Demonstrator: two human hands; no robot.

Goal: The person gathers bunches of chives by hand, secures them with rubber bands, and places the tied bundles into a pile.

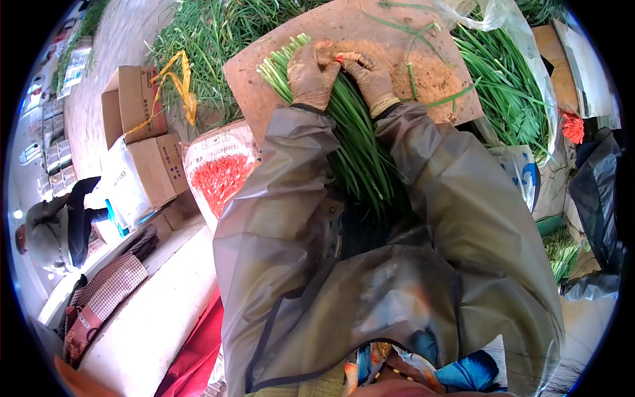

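Paved ground (126, 33) fills the upper left of the frame, with cardboard boxes (155, 169) below it and a heap of red ties (218, 182) left of centre. At upper centre the left hand (311, 78) curls round the pale end of a bundle of green stalks (360, 145), which slants off a board (254, 96) toward mid-frame. Should that grip slacken, stalks could slide out or fan apart. Just right, the right hand (370, 76) appears to pinch a red tie (338, 59) at the bundle; pulled too hard it might snap or bruise stems, too loose and it could slip. Further right, a sleeve (430, 149) brushing the board could sweep off loose stalks (413, 79).
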